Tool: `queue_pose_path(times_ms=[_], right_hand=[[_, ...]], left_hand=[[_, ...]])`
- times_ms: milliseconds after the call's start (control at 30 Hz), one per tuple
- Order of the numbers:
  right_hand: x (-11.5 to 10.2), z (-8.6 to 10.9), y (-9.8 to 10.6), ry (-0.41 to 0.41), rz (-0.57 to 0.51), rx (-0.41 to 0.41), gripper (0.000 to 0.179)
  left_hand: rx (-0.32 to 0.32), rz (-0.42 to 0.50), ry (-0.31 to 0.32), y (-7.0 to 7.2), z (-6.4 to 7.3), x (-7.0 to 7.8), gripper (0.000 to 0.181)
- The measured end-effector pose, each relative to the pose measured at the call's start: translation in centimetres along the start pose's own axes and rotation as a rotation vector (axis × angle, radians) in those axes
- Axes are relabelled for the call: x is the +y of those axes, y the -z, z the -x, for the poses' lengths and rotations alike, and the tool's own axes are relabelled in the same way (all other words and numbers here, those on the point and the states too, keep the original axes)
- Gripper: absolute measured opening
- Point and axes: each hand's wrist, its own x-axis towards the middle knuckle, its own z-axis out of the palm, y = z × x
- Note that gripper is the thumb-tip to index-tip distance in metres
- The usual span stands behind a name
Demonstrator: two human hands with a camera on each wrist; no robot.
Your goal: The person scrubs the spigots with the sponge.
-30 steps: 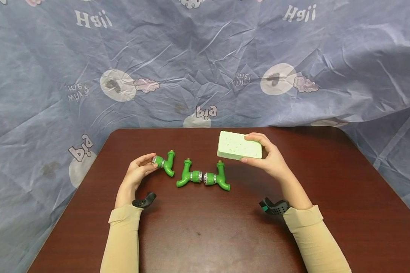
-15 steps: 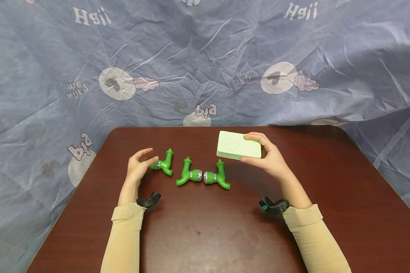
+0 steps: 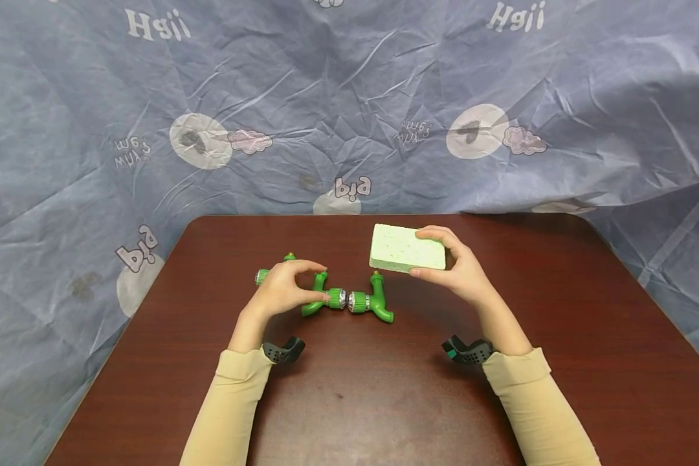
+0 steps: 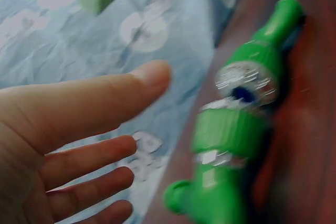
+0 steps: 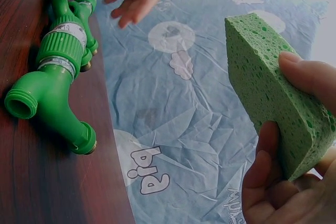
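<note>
My right hand grips a pale green sponge by its right end, thumb on one side and fingers on the other, raised above the table. My left hand hovers over the middle green tap, thumb and fingers spread apart. In the left wrist view its fingers are apart from the taps. Part of the middle tap is hidden behind this hand. Knob to knob with it lies the right green tap. The left green tap is mostly covered by my left hand.
The taps lie on a dark reddish-brown table. A wrinkled blue-grey printed cloth hangs behind its far edge. Black bands sit on both wrists.
My left hand has let go of the left tap's knob and moved right, over the middle tap. The right hand and sponge have stayed nearly still.
</note>
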Motion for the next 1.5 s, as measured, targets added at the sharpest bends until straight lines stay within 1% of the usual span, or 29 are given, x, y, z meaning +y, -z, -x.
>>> queue_pose_path(times_ms=[67, 133, 200, 267, 300, 400, 500, 667, 767, 900, 967, 1133, 1233, 1367, 1433, 1500], right_hand=[[0.1, 0.0, 0.0, 0.007, -0.015, -0.003, 0.061], [0.2, 0.0, 0.0, 0.007, -0.032, -0.006, 0.060], [0.5, 0.0, 0.1, 0.017, -0.053, -0.008, 0.059], [0.5, 0.0, 0.1, 0.016, -0.053, -0.007, 0.059], [0.4, 0.0, 0.1, 0.015, -0.056, -0.007, 0.059], [0.1, 0.1, 0.0, 0.000, -0.043, -0.004, 0.060], [-0.1, 0.1, -0.1, -0.002, -0.046, -0.009, 0.060], [-0.1, 0.2, -0.1, -0.006, -0.053, -0.016, 0.060], [-0.1, 0.2, -0.2, -0.011, -0.033, -0.013, 0.060], [-0.6, 0.2, -0.3, -0.005, 0.013, -0.018, 0.059], [-1.2, 0.2, -0.5, 0.006, 0.034, -0.026, 0.058], [-2.5, 0.2, -0.7, 0.009, 0.046, -0.033, 0.056], [-2.8, 0.2, -0.7, 0.000, 0.042, -0.036, 0.056], [-2.9, 0.2, -0.8, 0.001, 0.035, -0.041, 0.056], [-2.9, 0.2, -0.7, 0.006, 0.033, -0.042, 0.056], [-2.8, 0.2, -0.7, 0.011, 0.028, -0.045, 0.056]], left_hand=[[-0.074, -0.035, -0.029, -1.0, -0.3, 0.3, 0.057], [-0.122, -0.090, -0.046, -2.0, -0.4, 0.3, 0.063], [-0.154, -0.151, -0.058, -2.9, -0.5, 0.4, 0.066], [-0.167, -0.216, -0.081, -3.6, -0.6, 0.5, 0.067], [-0.165, -0.249, -0.095, -3.9, -0.6, 0.5, 0.066], [-0.147, -0.306, -0.120, -4.3, -0.7, 0.6, 0.058], [-0.121, -0.344, -0.121, -4.2, -0.7, 0.5, 0.051], [-0.086, -0.380, -0.113, -3.2, -0.7, 0.8, 0.051], [-0.040, -0.384, -0.088, -2.3, -0.5, 1.2, 0.050], [0.016, -0.338, -0.080, -1.0, -0.1, 1.4, 0.045], [0.022, -0.287, -0.084, -0.5, 0.1, 1.4, 0.043], [0.023, -0.149, -0.089, 0.5, 0.4, 1.6, 0.036], [0.012, -0.094, -0.063, 0.9, 0.5, 1.7, 0.032], [-0.008, -0.020, 0.004, 1.1, 0.4, 1.7, 0.031], [0.000, 0.058, 0.026, 1.1, 0.4, 1.6, 0.033], [0.019, 0.155, 0.031, 1.1, 0.4, 1.5, 0.034]])
